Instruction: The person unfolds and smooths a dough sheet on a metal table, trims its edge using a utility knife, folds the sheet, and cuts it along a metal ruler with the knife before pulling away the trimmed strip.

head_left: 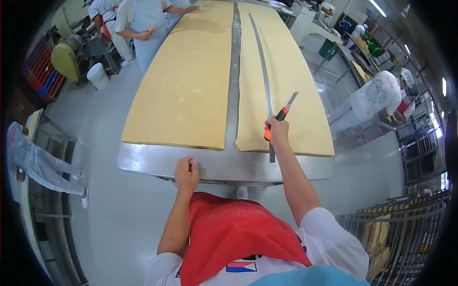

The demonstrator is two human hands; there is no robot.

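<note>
My right hand [276, 131] grips an orange-and-black utility knife [282, 116], its blade pointing up and away from me. The hand is over a long, thin metal strip [261, 55], which runs lengthwise along the right-hand yellow slab [300, 114]; whether the fingers also hold the strip I cannot tell. The strip's near end sticks out past the slab's front edge. A second yellow slab [179, 100], like dough or sponge, lies to the left across a narrow gap. Loosely curled, with nothing visible in it, my left hand [187, 174] is at the table's front edge.
Both slabs rest on a metal table [148, 155] with a rounded front corner. At its far left a co-worker in an apron [149, 28] holds something orange. Other people stand left and right. A white bucket [98, 76] is on the floor; a wire rack [396, 229] stands at right.
</note>
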